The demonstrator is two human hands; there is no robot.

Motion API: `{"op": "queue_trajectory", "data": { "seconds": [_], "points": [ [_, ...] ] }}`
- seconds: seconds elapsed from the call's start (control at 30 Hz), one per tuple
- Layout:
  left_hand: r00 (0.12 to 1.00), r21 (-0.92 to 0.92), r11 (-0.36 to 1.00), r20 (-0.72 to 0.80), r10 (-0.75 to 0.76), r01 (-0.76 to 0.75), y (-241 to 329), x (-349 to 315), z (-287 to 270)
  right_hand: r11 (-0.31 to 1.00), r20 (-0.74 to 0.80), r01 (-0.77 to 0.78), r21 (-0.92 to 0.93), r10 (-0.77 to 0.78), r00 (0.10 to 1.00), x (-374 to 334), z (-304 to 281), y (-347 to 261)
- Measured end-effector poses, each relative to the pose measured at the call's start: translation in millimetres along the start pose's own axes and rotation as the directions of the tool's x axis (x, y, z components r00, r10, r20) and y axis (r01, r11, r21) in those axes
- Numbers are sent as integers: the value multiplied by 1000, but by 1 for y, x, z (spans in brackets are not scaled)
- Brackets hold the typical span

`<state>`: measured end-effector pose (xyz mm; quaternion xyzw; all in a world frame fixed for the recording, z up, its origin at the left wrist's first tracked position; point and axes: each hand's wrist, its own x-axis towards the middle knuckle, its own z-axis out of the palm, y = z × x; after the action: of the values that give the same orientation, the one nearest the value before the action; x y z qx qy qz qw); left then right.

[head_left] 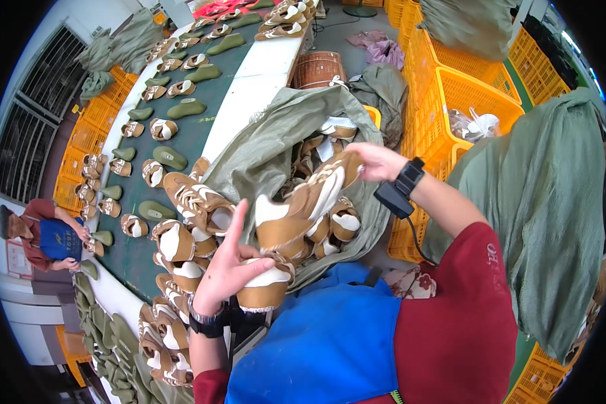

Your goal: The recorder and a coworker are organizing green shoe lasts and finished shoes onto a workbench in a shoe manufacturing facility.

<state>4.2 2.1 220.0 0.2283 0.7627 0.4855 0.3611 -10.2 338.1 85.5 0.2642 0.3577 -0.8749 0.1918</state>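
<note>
My right hand (377,162) grips a brown-and-white shoe upper (308,200) by its toe end and holds it tilted above an open green sack (276,128). Inside the sack lie several more uppers of the same kind. My left hand (225,269) is open, index finger pointing up and thumb spread out over another upper (265,288); whether the thumb touches it I cannot tell. Just beyond that hand, a brown laced upper (194,202) rests on a pile of uppers (175,242) along the table's near edge.
A long green-topped table (209,124) carries rows of uppers and green shoe lasts (186,108). Across it a co-worker (47,232) in a blue apron handles an upper and a last. Yellow crates (475,94) and a draped green cloth (539,188) stand at right; a wicker basket (318,69) sits beyond the sack.
</note>
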Motion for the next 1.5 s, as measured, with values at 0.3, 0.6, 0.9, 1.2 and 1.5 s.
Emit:
{"op": "queue_trajectory", "data": {
  "seconds": [0.3, 0.6, 0.9, 1.2, 1.5],
  "points": [
    [941, -235, 970, 337, 18, 66, -36, -13, -14, 954, 167, -258, -151, 282, 945, 11, 35, 23],
    [984, -685, 727, -149, -99, -30, -81, -40, -31, 940, 558, 186, -285, 5, 830, -9, 81, 12],
    [966, -822, 568, -177, -186, -41, -106, -39, -42, 985, 389, 153, -74, -113, 914, -5, 106, 11],
    [989, -583, 812, -95, -114, 38, -75, -29, -31, 819, 300, 392, -419, -283, 911, 28, 71, 32],
    [988, 497, 858, -139, -68, 129, -119, 39, 18, 60, 508, 528, -847, -202, 837, 52, 15, 114]
  ]
}}
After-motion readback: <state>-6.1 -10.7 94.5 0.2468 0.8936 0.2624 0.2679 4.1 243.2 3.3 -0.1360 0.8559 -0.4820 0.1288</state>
